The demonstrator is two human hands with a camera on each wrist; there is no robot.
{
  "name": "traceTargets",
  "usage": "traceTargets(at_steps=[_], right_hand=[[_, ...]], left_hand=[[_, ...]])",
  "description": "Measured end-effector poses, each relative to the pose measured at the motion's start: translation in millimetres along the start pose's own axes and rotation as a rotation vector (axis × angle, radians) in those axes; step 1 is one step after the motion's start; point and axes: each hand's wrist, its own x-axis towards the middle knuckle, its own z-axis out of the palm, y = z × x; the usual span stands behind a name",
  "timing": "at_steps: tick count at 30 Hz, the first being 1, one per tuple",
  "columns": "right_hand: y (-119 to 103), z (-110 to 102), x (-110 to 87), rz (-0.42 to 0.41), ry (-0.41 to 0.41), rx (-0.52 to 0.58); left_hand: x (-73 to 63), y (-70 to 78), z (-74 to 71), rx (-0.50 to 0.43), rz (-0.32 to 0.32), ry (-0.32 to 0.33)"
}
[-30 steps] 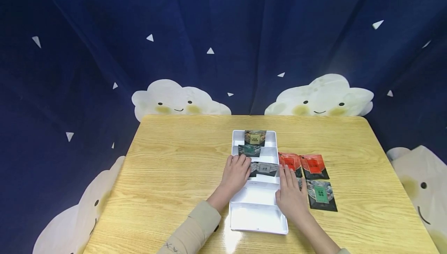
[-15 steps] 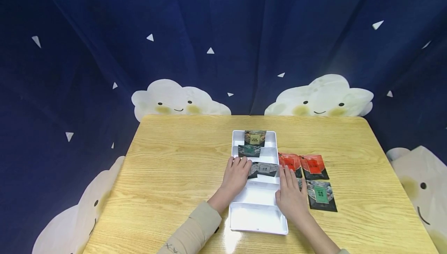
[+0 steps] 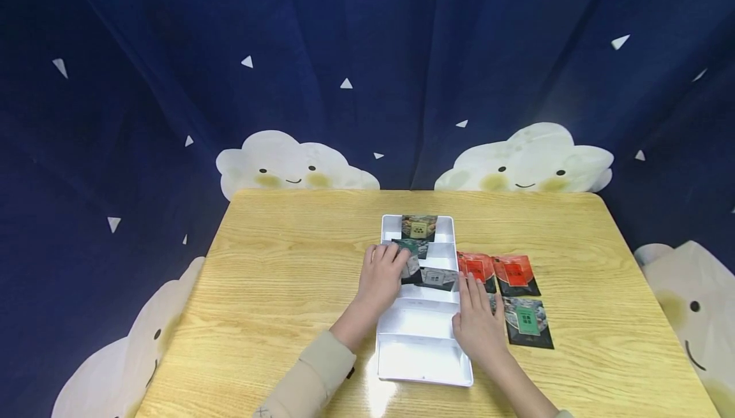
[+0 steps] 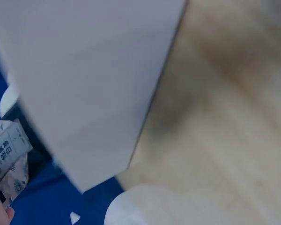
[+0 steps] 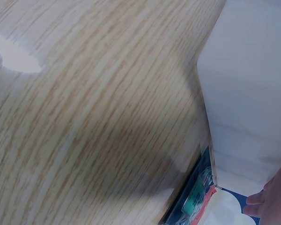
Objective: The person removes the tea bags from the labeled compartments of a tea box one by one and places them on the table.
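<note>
A white divided tray (image 3: 425, 359) lies lengthwise on the table. My left hand (image 3: 381, 277) reaches over its left edge and grips the left side of a grey-labelled sachet (image 3: 411, 270), lifted a little; the sachet's pale label also shows in the left wrist view. A second grey-labelled sachet (image 3: 438, 278) leans in the third compartment from the back. Behind it stand a dark green sachet (image 3: 421, 247) and, farthest back, a gold-labelled sachet (image 3: 418, 230). My right hand (image 3: 481, 328) rests along the tray's right wall with its fingers extended.
Right of the tray lie two red sachets (image 3: 517, 274) and a green-labelled sachet (image 3: 527, 321); another sachet is mostly hidden under my right hand. The wooden table (image 3: 287, 252) ends at a dark blue curtain (image 3: 390, 54) printed with clouds.
My left hand has moved back and slightly left, raising the left grey-labelled sachet from the third compartment toward the dark green one. My right hand stays put.
</note>
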Motion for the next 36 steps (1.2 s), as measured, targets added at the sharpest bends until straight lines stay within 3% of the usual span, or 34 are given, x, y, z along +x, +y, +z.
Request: traceTargets(at_steps=[5,10,13,20,24,31,36], right_hand=[[0.0,0.1,-0.2,0.003,-0.005,0.018],[-0.7,-0.4,-0.3,0.002,-0.004,0.018],[-1.2,-0.8,-0.2,0.001,-0.004,0.015],[-0.9,-0.6,0.6,0.000,-0.002,0.014],[-0.2,0.6,1.2,0.001,0.000,0.010],[0.2,1.7,1.3,0.003,-0.007,0.011],[0.8,1.7,0.8,0.006,0.000,0.015]], left_hand=[[9.6,-20.1,-11.4,-0.055,-0.044,0.058],[11.4,-46.9,-5.2,-0.075,-0.100,0.066],[8.7,-63.3,3.8,-0.083,-0.143,0.028],[-3.3,-90.7,26.6,-0.094,-0.222,-0.129],[-10.2,-95.7,42.4,-0.118,-0.205,-0.189],[-19.1,-90.8,69.4,-0.117,-0.153,-0.270],[-19.3,-86.8,86.7,-0.110,-0.172,-0.354]])
